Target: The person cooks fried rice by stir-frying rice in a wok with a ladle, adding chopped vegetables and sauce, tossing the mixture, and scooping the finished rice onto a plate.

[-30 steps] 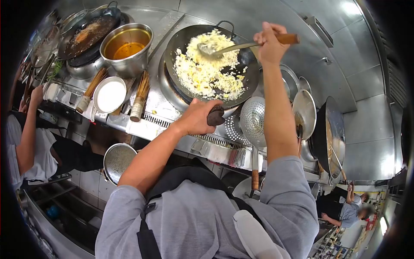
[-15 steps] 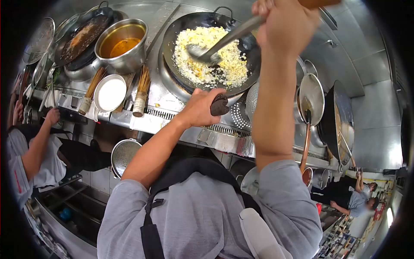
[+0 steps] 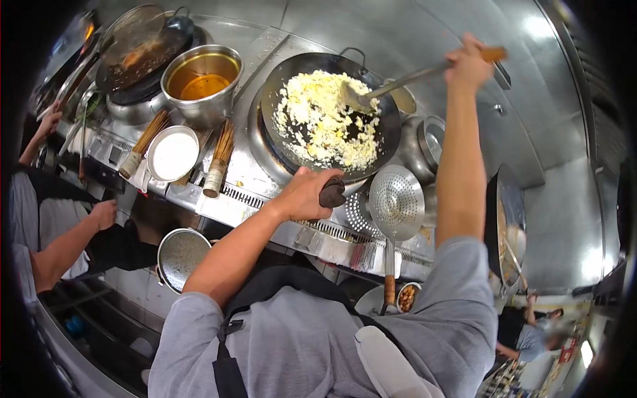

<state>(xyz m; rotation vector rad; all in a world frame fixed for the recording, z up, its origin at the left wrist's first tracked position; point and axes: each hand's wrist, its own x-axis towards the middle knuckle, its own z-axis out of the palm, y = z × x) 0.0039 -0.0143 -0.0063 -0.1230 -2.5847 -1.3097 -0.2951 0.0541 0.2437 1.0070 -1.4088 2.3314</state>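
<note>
Rice with yellow egg bits (image 3: 312,99) lies spread inside a large black wok (image 3: 279,142) on the stove. My left hand (image 3: 302,197) is closed around a dark bundled cloth (image 3: 332,192) at the wok's near rim; whatever the cloth covers is hidden. High on the right, my right hand (image 3: 468,66) grips the wooden-ended handle of a long metal wok spatula (image 3: 358,99). Its blade rests among the rice on the wok's right side.
Left of the wok stand a pot of orange oil (image 3: 202,86), a white-filled bowl (image 3: 174,154) and two bamboo brushes (image 3: 222,152). A perforated skimmer (image 3: 397,199) lies to the right, near another wok (image 3: 507,225). A co-worker's arm (image 3: 66,245) is at left.
My right hand has moved right and farther from the camera, and the spatula blade has shifted right across the rice. My left hand keeps its hold. The camera view has shifted, showing the skimmer fully.
</note>
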